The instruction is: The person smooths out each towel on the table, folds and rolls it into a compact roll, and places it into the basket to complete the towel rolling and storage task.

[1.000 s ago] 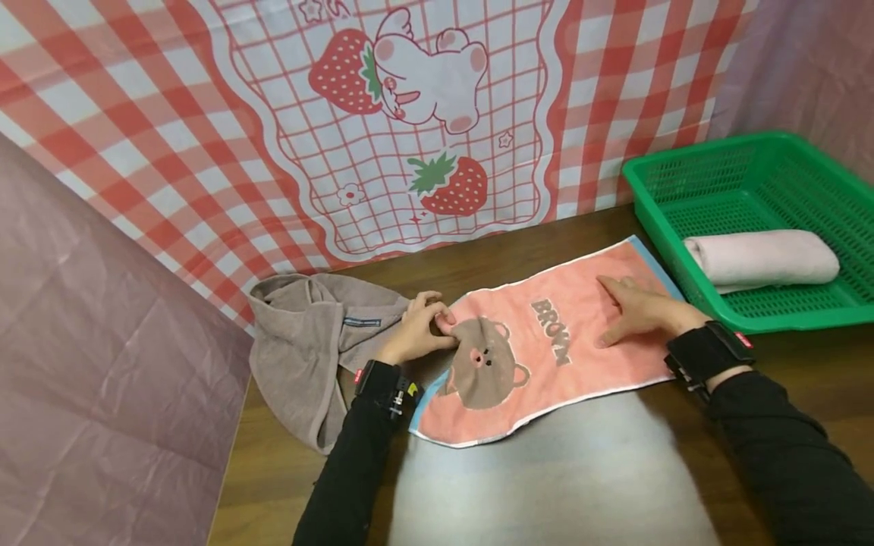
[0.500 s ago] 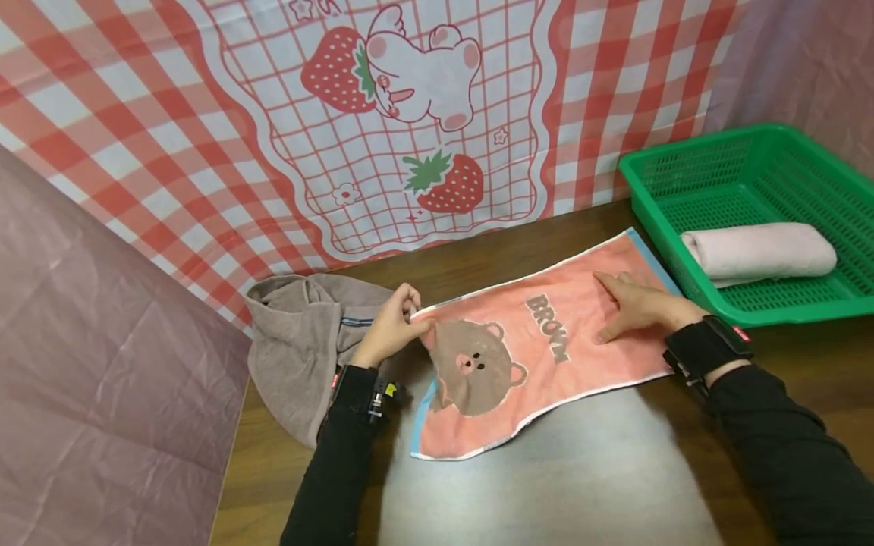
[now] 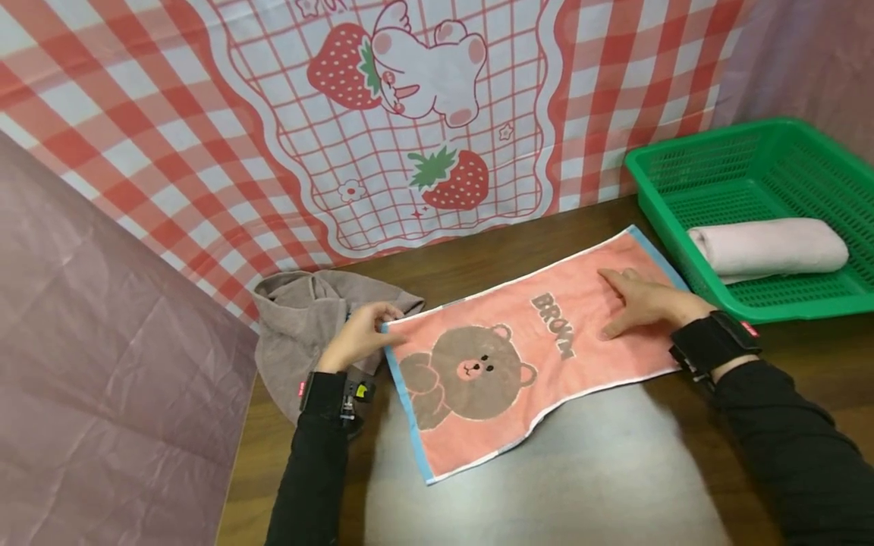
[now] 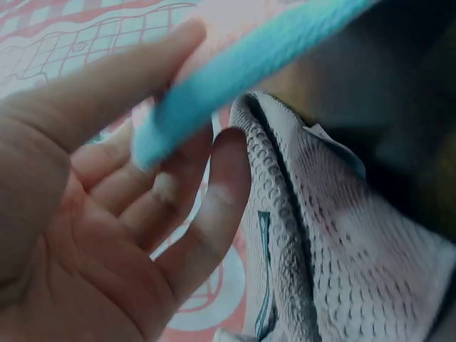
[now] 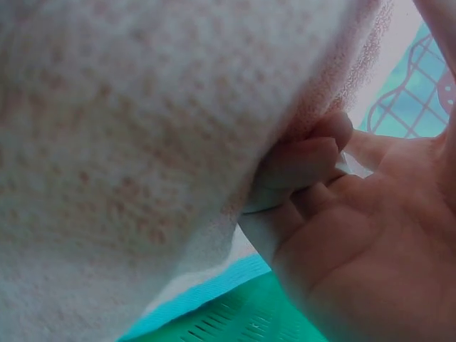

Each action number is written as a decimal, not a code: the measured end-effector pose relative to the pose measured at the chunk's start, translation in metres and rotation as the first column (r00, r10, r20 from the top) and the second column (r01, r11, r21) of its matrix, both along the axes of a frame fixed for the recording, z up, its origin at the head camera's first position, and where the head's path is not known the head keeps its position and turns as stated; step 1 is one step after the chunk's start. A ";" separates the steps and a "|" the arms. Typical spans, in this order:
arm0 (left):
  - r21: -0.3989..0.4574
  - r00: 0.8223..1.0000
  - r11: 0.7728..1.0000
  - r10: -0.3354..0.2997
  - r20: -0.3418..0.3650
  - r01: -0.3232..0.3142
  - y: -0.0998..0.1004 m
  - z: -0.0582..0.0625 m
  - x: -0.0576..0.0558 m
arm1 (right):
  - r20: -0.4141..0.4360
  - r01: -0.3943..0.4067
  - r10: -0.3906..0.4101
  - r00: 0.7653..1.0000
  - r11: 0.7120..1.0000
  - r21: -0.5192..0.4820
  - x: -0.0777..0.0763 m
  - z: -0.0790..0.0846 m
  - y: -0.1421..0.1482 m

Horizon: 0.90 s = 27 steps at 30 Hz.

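A coral-pink towel (image 3: 505, 364) with a brown bear, lettering and blue end bands is spread out flat in the head view. At its near-left end, the left hand (image 3: 362, 334) pinches the corner between thumb and fingers; the blue band (image 4: 242, 75) crosses the fingers in the left wrist view. Toward the towel's far-right end, the right hand (image 3: 642, 303) rests on the cloth, thumb and index finger spread apart. Its other fingers (image 5: 296, 167) are bent against the cloth in the right wrist view.
A crumpled grey-brown towel (image 3: 293, 334) lies beside the left hand. The green basket (image 3: 758, 311) at the right holds a rolled pale pink towel (image 3: 778, 246). A red-checked cloth (image 3: 601, 98) hangs behind the wooden table (image 3: 546, 227).
The left hand has drawn the towel's corner leftward, unfolding its bunched left end so the bear's body and blue band show. The right hand has stayed nearly in place.
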<state>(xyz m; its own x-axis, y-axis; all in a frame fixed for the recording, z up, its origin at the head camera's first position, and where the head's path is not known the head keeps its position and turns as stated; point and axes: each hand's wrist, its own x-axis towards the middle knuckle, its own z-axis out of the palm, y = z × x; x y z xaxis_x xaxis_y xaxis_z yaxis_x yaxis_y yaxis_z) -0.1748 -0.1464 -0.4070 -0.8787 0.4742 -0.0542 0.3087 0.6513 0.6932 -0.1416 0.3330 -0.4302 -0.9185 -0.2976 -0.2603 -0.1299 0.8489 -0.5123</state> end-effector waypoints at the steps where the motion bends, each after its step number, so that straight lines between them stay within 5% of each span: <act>1: -0.010 1.000 1.000 0.010 -0.014 -0.010 -0.003 0.001 0.000 | 0.000 -0.003 0.003 1.000 1.000 0.002 0.000 0.001 0.000; 10: -0.079 0.972 0.978 0.177 -0.154 -0.191 -0.027 0.013 0.000 | 0.115 -0.103 0.105 0.988 0.994 -0.025 0.023 0.008 -0.024; 15: -0.145 0.945 0.957 0.209 -0.252 -0.250 -0.039 0.018 -0.002 | 0.197 -0.173 0.184 0.963 0.982 -0.075 0.025 0.022 -0.038; 20: -0.181 0.924 0.934 0.249 -0.290 -0.308 -0.049 0.020 -0.005 | 0.019 -0.195 0.195 0.981 0.981 -0.024 0.004 0.025 -0.027; 24: -0.173 0.917 0.932 0.259 -0.303 -0.320 -0.056 0.018 -0.007 | -0.197 -0.088 0.113 0.974 0.988 0.130 -0.013 0.017 -0.018; 27: -0.152 0.909 0.934 0.262 -0.325 -0.324 -0.062 0.015 -0.009 | -0.270 -0.021 0.079 0.960 0.977 0.212 -0.023 0.010 -0.015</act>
<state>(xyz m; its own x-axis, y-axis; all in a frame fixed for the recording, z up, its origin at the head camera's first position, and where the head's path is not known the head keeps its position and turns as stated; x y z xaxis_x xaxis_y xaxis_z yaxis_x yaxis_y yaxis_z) -0.1843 -0.2085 -0.3922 -0.9663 0.1992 0.1632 0.2525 0.8576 0.4480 -0.1649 0.3177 -0.4197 -0.9481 -0.3123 -0.0597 -0.2864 0.9203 -0.2665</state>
